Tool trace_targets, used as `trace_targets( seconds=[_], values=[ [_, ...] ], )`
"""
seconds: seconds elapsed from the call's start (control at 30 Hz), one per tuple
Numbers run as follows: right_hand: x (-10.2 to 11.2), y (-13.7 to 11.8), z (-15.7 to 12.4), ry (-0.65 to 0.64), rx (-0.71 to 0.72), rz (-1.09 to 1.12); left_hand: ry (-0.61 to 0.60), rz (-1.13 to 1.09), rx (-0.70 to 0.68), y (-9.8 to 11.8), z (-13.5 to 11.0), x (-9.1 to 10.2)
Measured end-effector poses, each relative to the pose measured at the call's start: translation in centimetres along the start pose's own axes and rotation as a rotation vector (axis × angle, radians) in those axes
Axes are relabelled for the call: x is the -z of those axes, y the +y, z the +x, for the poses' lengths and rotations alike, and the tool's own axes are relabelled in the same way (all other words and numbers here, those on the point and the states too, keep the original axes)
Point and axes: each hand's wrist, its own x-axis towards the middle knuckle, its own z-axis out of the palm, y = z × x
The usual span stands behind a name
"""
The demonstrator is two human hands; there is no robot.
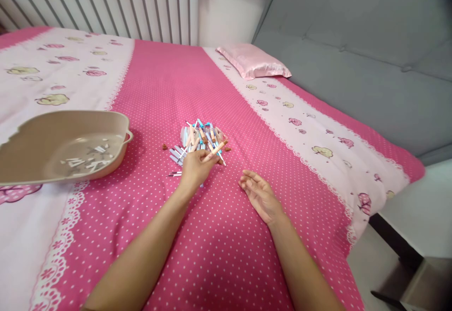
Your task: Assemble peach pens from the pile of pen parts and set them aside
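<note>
My left hand (195, 169) is closed around a peach-coloured pen (216, 150) with a brown end pointing up and right. The pen is held over the near side of a loose pile of pens and pen parts (192, 133) in pastel blue, lilac and peach. Thin white refills (174, 174) with dark tips lie just left of this hand. Off to the right, my right hand (260, 195) hovers over the bedspread with its fingers loosely curled and apart, nothing visible in it. Small brown pieces (164, 147) lie beside the pile.
At the left stands a beige plastic basin (122, 123) with several small white pieces (93, 164) inside. Everything rests on a pink polka-dot bedspread (212, 235). A pink pillow (252, 60) lies farther back by a grey headboard (353, 52). Behind is a white radiator (148, 5).
</note>
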Motion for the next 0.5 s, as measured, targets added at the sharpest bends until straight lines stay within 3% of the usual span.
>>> trace_targets(
  seconds=[0.2, 0.5],
  values=[
    [-0.4, 0.0, -0.2, -0.074, 0.023, -0.049, -0.200, -0.313, -0.031, 1.6, -2.3, -2.5],
    [-0.5, 0.8, 0.0, -0.009, 0.093, -0.050, -0.243, -0.389, -0.025, 1.7, -2.8, -3.4]
  ],
)
